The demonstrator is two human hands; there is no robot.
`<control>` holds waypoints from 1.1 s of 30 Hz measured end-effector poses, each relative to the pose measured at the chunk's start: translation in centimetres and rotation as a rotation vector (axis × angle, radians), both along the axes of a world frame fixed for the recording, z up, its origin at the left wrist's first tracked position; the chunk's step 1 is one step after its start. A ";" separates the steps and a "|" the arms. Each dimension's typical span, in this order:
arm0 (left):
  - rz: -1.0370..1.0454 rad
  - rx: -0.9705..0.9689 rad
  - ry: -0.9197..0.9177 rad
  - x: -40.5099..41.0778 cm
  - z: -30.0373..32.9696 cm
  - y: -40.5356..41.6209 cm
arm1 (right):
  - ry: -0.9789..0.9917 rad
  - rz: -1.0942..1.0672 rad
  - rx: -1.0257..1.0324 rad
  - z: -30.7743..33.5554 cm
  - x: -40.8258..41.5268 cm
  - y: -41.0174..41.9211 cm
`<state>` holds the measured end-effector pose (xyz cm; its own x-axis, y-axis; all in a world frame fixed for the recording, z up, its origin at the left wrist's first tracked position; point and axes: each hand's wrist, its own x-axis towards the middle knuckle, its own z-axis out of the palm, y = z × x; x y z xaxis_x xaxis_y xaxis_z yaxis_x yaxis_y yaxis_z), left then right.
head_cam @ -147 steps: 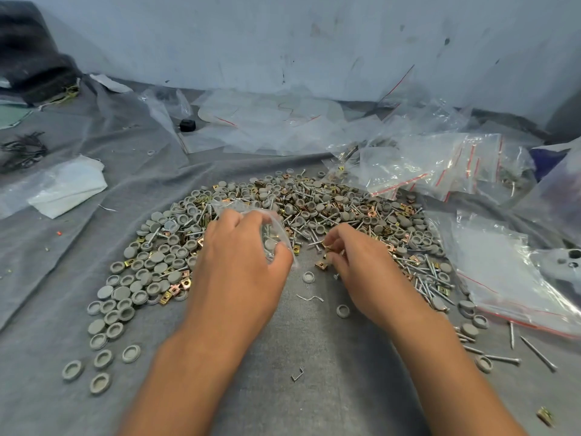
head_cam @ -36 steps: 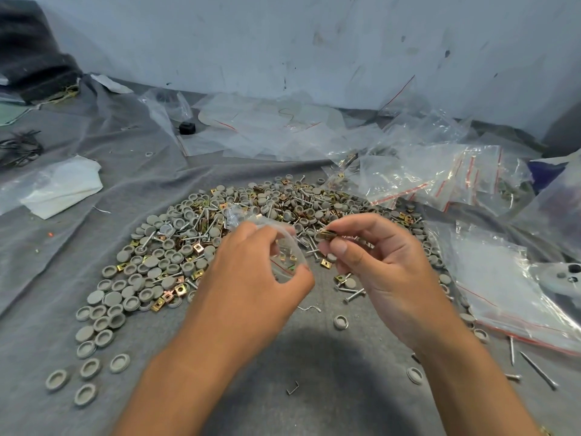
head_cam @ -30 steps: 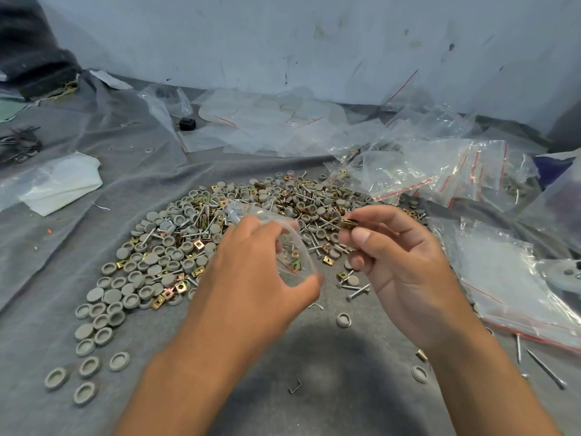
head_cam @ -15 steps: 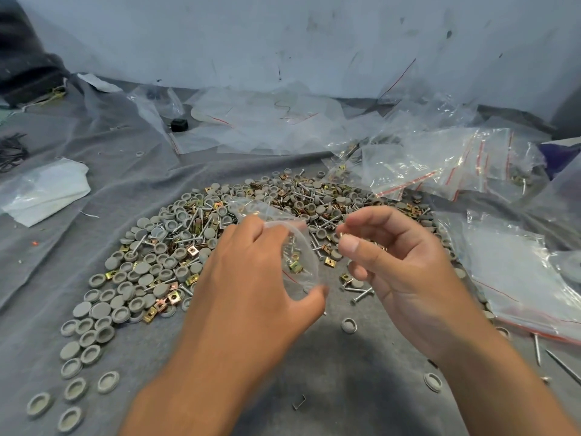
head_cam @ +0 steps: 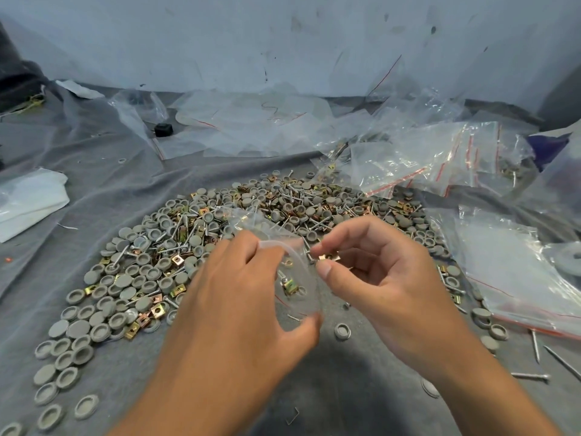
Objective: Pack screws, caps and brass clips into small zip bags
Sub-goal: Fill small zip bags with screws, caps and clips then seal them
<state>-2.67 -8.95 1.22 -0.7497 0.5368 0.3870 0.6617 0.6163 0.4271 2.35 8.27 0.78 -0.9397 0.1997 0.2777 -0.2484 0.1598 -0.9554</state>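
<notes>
Our left hand (head_cam: 248, 313) grips a small zip bag (head_cam: 292, 272) open; our right hand (head_cam: 374, 281) fingers (head_cam: 325, 272) pinch what looks like a brass clip (head_cam: 327, 257) at its mouth.

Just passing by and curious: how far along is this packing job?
Early, by the look of it. Done: some filled bags with red zip strips lie at the far right. In hand: the left hand holds a small zip bag open with a brass clip already inside, while the right hand pinches another brass clip at its mouth. Left: a big pile of caps, screws and clips on the grey cloth.
</notes>
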 end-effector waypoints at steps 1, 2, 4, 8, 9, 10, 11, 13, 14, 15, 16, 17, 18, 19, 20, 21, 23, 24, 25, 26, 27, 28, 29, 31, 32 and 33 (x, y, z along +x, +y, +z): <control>-0.004 -0.003 0.002 0.0 0.0 0.0 | 0.002 -0.005 0.002 0.1 0.0 0.1; -0.004 -0.007 0.005 -0.1 0.0 -0.1 | 0.005 -0.005 0.005 0.2 0.0 0.2; -0.003 -0.019 0.011 -0.1 0.0 -0.1 | 0.021 0.009 0.000 0.3 0.0 0.3; 0.003 -0.032 0.005 -0.1 -0.1 -0.3 | 0.068 0.011 -0.009 0.4 0.0 0.3; 0.006 -0.045 0.005 -0.1 -0.1 -0.3 | 0.080 0.010 -0.009 0.4 0.0 0.2; 0.010 -0.057 0.004 -0.1 -0.1 -0.3 | 0.085 0.009 -0.008 0.4 0.1 0.2; 0.011 -0.065 -0.001 -0.1 0.0 -0.4 | 0.081 0.010 -0.002 0.4 0.1 0.2; 0.007 -0.055 -0.001 0.0 0.0 -0.3 | 0.048 0.014 0.066 0.4 0.3 0.0; 0.002 -0.048 0.004 0.1 0.0 -0.3 | 0.043 0.009 0.157 0.3 0.5 -0.1; -0.005 -0.048 0.005 0.1 0.1 -0.2 | 0.052 -0.006 0.280 0.2 0.6 -0.3; -0.018 -0.039 0.001 0.1 0.0 -0.2 | 0.062 -0.021 0.411 0.1 0.7 -0.5; -0.030 -0.035 -0.021 0.0 -0.1 -0.3 | 0.063 -0.030 0.534 0.0 0.8 -0.8; -0.032 -0.035 -0.031 0.0 -0.2 -0.4 | 0.057 -0.032 0.638 -0.1 0.9 -1.1; -0.029 -0.042 -0.032 0.0 -0.2 -0.4 | 0.052 -0.036 0.721 -0.1 1.0 -1.4; -0.022 -0.044 -0.018 -0.1 -0.2 -0.5 | 0.054 -0.053 0.782 -0.2 1.0 -1.6; -0.017 -0.050 -0.002 -0.1 -0.2 -0.5 | 0.061 -0.084 0.825 -0.2 1.0 -1.7; -0.013 -0.063 0.005 -0.1 -0.2 -0.5 | 0.088 -0.165 0.882 -0.2 1.0 -1.7; -0.017 -0.063 0.005 -0.1 -0.1 -0.5 | 0.103 -0.204 0.911 -0.1 1.0 -1.7; -0.022 -0.066 0.009 -0.2 -0.1 -0.6 | 0.116 -0.235 0.943 -0.1 0.9 -1.6; -0.023 -0.071 0.016 -0.2 -0.1 -0.7 | 0.130 -0.255 0.976 0.0 0.9 -1.6; -0.024 -0.077 0.020 -0.3 0.0 -0.7 | 0.144 -0.266 1.005 0.0 1.0 -1.6; -0.027 -0.081 0.022 -0.3 0.0 -0.8 | 0.156 -0.272 1.030 0.0 1.0 -1.6; -0.030 -0.083 0.020 -0.3 0.0 -0.9 | 0.163 -0.273 1.054 0.0 1.1 -1.6; -0.033 -0.098 0.025 -0.3 0.1 -1.1 | 0.161 -0.269 1.089 0.0 1.2 -1.6; -0.034 -0.109 0.031 -0.3 0.1 -1.2 | 0.155 -0.271 1.097 -0.1 1.2 -1.6; -0.036 -0.118 0.035 -0.3 0.0 -1.2 | 0.145 -0.278 1.104 -0.1 1.2 -1.6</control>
<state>-3.02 -10.15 1.24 -0.7161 0.6070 0.3446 0.6977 0.6363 0.3292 3.54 6.70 0.71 -0.8461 -0.0248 0.5325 -0.1696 0.9595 -0.2249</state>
